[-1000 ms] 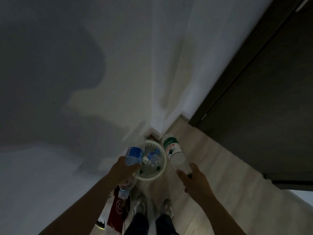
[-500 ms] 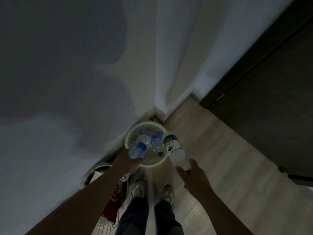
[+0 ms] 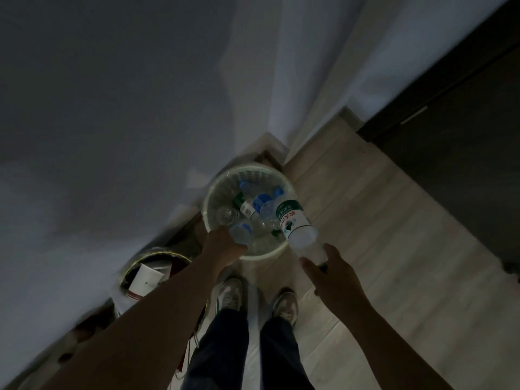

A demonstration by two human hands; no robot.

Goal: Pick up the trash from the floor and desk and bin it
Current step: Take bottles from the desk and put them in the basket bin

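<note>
Over the white mesh bin [image 3: 264, 256] in the corner, my left hand [image 3: 223, 246] had come down to the rim at about 7 o'clock; a second before it had held the blue-labelled bottle [image 3: 240, 235] up beside the bin, cap end hanging down, and now that bottle lay tipped inward past the rim, above the discarded bottles [image 3: 253, 204] already inside; my fingers still seemed curled round it, though the dim, smeared view made that hard to confirm. My right hand [image 3: 334, 274] still pinched the green-labelled bottle [image 3: 297, 225] at its neck end, and its base had moved in over the rim at about 4 o'clock. I judged both bottles were placed to drop, so letting go was what remained. A second bin [image 3: 157, 253] of paper stood at 8 o'clock of the first.
</note>
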